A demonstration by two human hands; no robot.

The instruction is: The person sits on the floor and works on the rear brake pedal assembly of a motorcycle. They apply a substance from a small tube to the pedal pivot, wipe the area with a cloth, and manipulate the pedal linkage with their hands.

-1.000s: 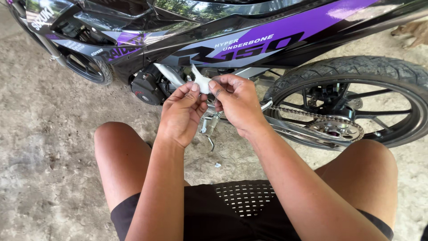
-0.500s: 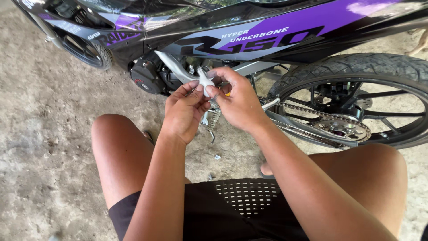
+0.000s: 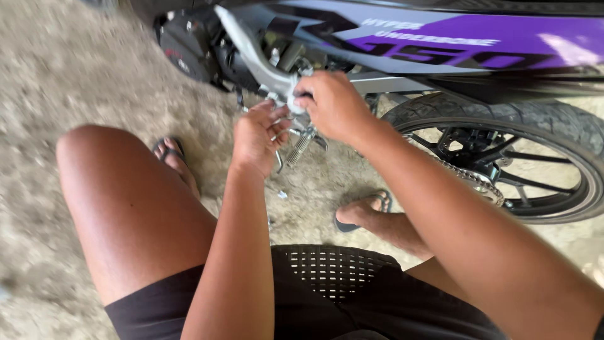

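right fingers: our right hand (image 3: 336, 104) curls its fingers (image 3: 308, 94) shut around something small and pale at the silver frame bracket (image 3: 267, 66); we cannot tell what the piece is, the fist covers most of it.
left fingers: our left hand (image 3: 258, 135) has its fingers (image 3: 277, 116) bent and slightly apart, tips at the same spot from the other side; we see no firm grip, so we cannot tell if they pinch anything.
why both there: we judge that one hand steadies while the other works the part, since both tips meet at one point on the bracket.
footpeg: ribbed metal footpeg (image 3: 301, 146) hangs just below the hands, angled down, untouched.
motorcycle: black-and-purple motorcycle (image 3: 478, 47) stands close in front of us, side-on, so the bracket sits within easy arm reach.
rear wheel: rear wheel (image 3: 503, 116) to our right, chain (image 3: 469, 179) running to the sprocket behind the right forearm.
ground: small pale bit (image 3: 282, 194) lies on the concrete floor (image 3: 75, 75) under the hands, apart from them.
seat: we sit low on a black perforated plastic stool (image 3: 333, 271), knees spread, sandalled feet (image 3: 362, 214) by the wheel, which brings the hands level with the work.
blur: the view is smeared, fine detail is lost.
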